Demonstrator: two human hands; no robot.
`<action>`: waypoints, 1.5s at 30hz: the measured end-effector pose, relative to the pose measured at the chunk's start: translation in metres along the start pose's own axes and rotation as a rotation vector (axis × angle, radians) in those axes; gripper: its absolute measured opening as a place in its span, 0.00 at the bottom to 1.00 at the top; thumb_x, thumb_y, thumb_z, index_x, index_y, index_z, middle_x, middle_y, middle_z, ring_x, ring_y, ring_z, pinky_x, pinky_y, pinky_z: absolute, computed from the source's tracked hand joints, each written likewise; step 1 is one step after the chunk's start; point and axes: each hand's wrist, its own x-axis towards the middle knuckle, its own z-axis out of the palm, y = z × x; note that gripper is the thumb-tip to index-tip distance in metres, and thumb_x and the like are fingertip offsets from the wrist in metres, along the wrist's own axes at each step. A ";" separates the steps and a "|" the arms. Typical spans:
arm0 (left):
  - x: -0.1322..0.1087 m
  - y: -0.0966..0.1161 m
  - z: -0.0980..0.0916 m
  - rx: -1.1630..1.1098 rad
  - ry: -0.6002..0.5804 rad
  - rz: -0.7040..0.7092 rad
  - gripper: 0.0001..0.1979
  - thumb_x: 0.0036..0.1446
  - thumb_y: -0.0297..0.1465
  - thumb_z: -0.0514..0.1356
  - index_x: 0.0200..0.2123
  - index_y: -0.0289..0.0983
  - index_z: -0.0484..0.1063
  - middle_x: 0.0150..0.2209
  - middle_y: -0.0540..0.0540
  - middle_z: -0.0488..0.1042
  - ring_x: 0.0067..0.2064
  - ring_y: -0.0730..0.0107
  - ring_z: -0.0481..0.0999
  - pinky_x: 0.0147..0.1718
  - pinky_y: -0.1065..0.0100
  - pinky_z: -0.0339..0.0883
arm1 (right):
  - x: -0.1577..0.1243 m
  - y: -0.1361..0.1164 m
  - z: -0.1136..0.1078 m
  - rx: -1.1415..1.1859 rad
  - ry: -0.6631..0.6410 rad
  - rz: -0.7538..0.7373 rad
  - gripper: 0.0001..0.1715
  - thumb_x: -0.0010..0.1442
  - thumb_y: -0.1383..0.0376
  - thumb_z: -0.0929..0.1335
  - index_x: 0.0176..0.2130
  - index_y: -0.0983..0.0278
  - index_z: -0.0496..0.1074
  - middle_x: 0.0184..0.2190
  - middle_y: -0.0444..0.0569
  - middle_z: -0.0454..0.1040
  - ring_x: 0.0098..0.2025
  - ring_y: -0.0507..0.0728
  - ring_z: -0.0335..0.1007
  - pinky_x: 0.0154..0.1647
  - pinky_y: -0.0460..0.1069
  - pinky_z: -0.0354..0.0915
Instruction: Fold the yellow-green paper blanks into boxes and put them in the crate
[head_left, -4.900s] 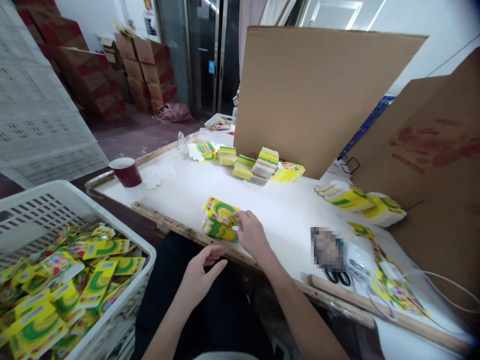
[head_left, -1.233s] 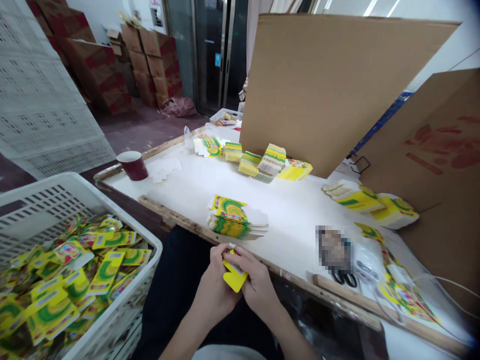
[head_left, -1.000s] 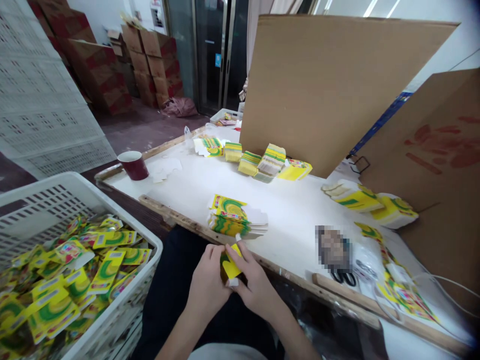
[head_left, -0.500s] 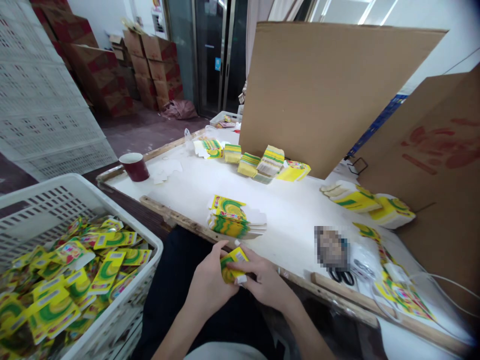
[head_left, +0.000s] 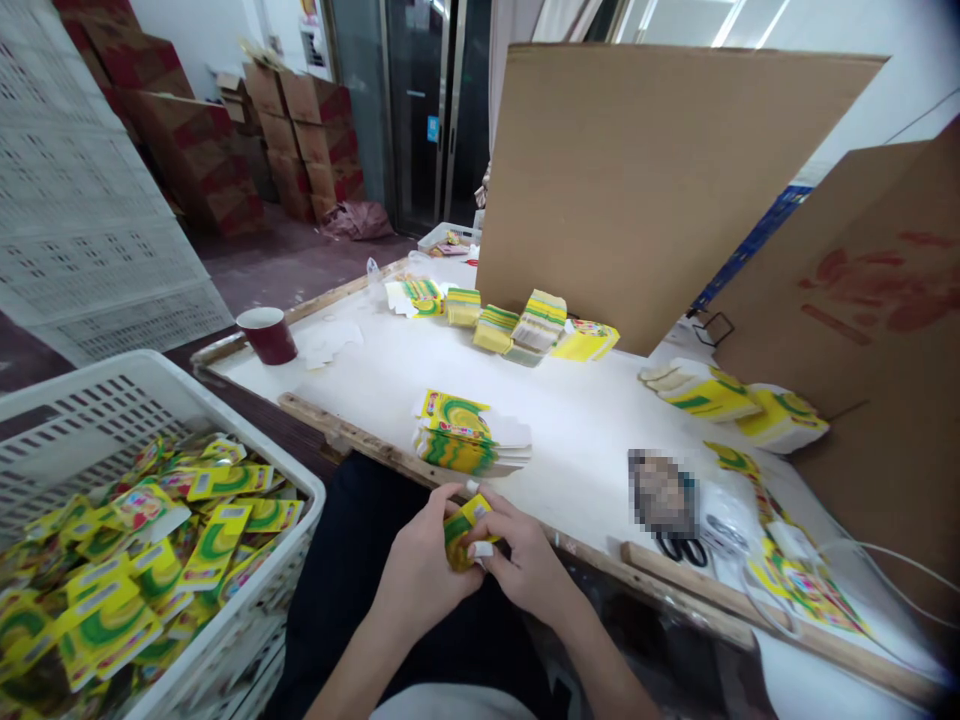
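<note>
Over my lap, just in front of the table edge, both hands close around a small yellow-and-green packet (head_left: 466, 518). My left hand (head_left: 420, 562) grips its left side, thumb at the top and fingers below. From the right, my right hand (head_left: 529, 560) pinches it with thumb and fingers; white wraps cover some fingertips. The fingers hide much of the packet. Right beyond my hands, a stack of flat yellow-and-green cartons (head_left: 457, 435) lies on the white table (head_left: 360, 400). To my left, a white plastic basket (head_left: 217, 408) holds many similar packets (head_left: 217, 545).
A dark red cup (head_left: 268, 338) stands at the table's left edge. Bundled yellow cards (head_left: 495, 328) line the foot of a tall cardboard sheet (head_left: 645, 190). More cartons (head_left: 701, 392), black-handled scissors (head_left: 682, 552) and a white cable (head_left: 892, 552) lie on the right.
My right thumb and fingers have moved further over the packet, covering more of its front. The packet stays between both hands, and the things on the table have not moved.
</note>
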 end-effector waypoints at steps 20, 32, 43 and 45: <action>0.003 -0.012 0.000 0.031 0.038 0.018 0.31 0.42 0.26 0.60 0.52 0.40 0.56 0.47 0.44 0.70 0.48 0.63 0.72 0.46 0.62 0.67 | 0.005 0.010 0.010 -0.028 0.044 -0.028 0.09 0.57 0.66 0.66 0.40 0.61 0.71 0.48 0.54 0.68 0.54 0.61 0.63 0.54 0.53 0.58; 0.002 -0.010 -0.002 0.035 -0.006 0.032 0.31 0.39 0.26 0.62 0.50 0.42 0.59 0.42 0.47 0.72 0.44 0.63 0.74 0.43 0.62 0.67 | 0.004 0.004 0.001 0.003 -0.067 -0.032 0.10 0.55 0.73 0.66 0.38 0.62 0.68 0.48 0.52 0.64 0.52 0.57 0.62 0.54 0.51 0.58; 0.004 -0.010 -0.004 0.101 0.007 0.072 0.32 0.39 0.25 0.60 0.50 0.42 0.58 0.43 0.46 0.72 0.45 0.61 0.73 0.44 0.61 0.67 | 0.002 0.003 0.005 -0.029 -0.085 -0.004 0.21 0.56 0.72 0.64 0.50 0.62 0.61 0.55 0.54 0.57 0.59 0.59 0.54 0.60 0.55 0.52; 0.004 -0.009 -0.003 0.109 0.021 0.082 0.31 0.38 0.24 0.60 0.50 0.42 0.59 0.42 0.46 0.72 0.44 0.62 0.73 0.44 0.62 0.67 | 0.002 0.001 0.004 -0.075 -0.089 0.011 0.23 0.56 0.72 0.64 0.52 0.62 0.61 0.56 0.55 0.57 0.58 0.59 0.54 0.60 0.55 0.52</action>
